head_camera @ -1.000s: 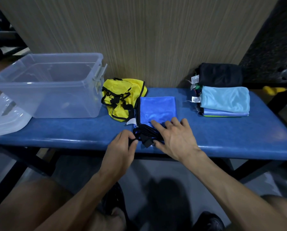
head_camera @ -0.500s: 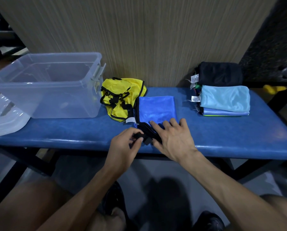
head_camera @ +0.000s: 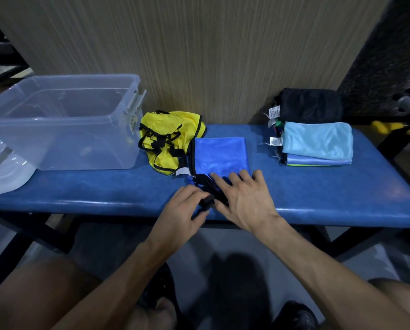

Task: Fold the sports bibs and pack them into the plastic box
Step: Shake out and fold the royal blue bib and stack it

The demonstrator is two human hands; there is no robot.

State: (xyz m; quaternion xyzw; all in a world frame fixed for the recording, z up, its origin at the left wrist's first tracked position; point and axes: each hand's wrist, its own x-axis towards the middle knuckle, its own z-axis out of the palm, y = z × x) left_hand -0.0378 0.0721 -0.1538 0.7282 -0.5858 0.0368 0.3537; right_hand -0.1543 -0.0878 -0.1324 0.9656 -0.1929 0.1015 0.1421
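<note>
A folded blue bib point(head_camera: 219, 156) with black trim lies on the blue bench point(head_camera: 318, 191) in front of me. My right hand point(head_camera: 245, 201) presses flat on its near end, fingers spread over the black straps. My left hand point(head_camera: 183, 214) pinches a black strap end at the bib's near corner. A crumpled yellow bib point(head_camera: 169, 136) lies just left of the blue one. The clear plastic box point(head_camera: 63, 120) stands at the left of the bench with nothing visible inside.
A stack of folded bibs point(head_camera: 316, 144), black on top at the back and light blue in front, sits at the right of the bench. The box's clear lid point(head_camera: 1, 170) lies at the far left. A wood-grain wall stands behind the bench.
My left hand has pulled the black strap end a little toward the bench's front edge. My right hand has stayed pressed on the blue bib.
</note>
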